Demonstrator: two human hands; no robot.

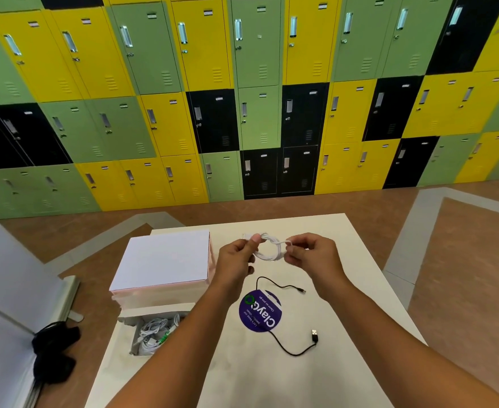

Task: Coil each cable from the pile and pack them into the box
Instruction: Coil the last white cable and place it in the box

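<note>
My left hand (236, 260) and right hand (313, 254) each pinch a side of the white cable ring (267, 251). The box (157, 310) lies down-left, closer to my left hand.

Both bare forearms are stretched from the lower edge of the frame toward its centre. A white cable coil (267, 256) is pinched on one side by the thumb and forefinger of the left hand (237, 260), and on the other by the curled fingers of the right hand (313, 254).
</note>
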